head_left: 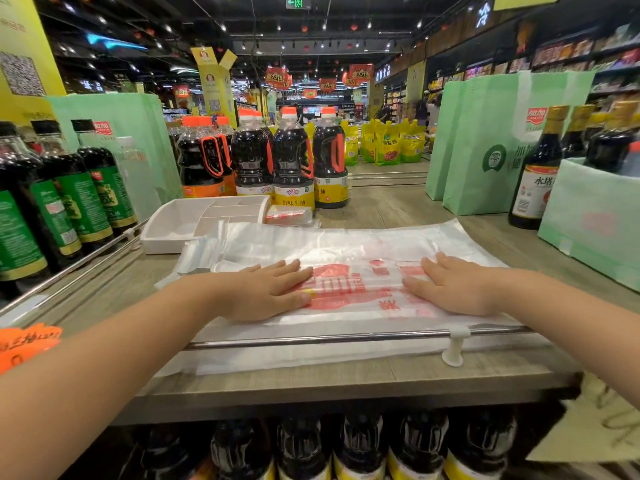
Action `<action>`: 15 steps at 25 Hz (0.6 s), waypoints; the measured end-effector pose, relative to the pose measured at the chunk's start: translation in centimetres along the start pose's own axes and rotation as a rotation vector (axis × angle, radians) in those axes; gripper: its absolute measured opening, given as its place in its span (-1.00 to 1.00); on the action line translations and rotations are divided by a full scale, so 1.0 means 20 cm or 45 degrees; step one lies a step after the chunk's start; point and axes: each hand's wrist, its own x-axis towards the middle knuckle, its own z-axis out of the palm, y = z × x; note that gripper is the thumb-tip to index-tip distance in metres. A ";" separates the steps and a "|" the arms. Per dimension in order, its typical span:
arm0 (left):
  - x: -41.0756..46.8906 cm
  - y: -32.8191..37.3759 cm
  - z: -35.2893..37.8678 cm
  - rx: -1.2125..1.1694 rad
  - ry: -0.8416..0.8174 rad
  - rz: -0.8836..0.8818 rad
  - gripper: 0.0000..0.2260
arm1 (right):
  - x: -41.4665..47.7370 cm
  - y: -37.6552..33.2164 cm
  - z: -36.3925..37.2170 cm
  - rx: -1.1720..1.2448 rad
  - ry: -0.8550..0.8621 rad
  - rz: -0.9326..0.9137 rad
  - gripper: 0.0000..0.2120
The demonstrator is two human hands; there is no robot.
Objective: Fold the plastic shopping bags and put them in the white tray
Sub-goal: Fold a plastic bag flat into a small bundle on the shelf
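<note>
Left hand (pixel 266 289) and right hand (pixel 453 287) both lay flat, fingers straight, pressing the translucent white plastic shopping bag with red print (pixel 353 251), spread mid-frame on the wooden shelf (pixel 381 202). Best bet imo was sweeping outward to push the air out before creasing. The white compartmented plastic tray (pixel 156 233) sat just beyond it, centre left.

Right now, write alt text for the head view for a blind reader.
A left hand and a right hand press flat on a clear plastic shopping bag with red print, spread on a wooden shelf. A white tray sits behind it to the left, with dark bottles beyond.
</note>
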 end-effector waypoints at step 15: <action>-0.09 -0.04 -0.14 -0.188 0.432 0.100 -0.75 | 0.01 -0.17 -0.14 -0.028 0.531 -0.574 -0.68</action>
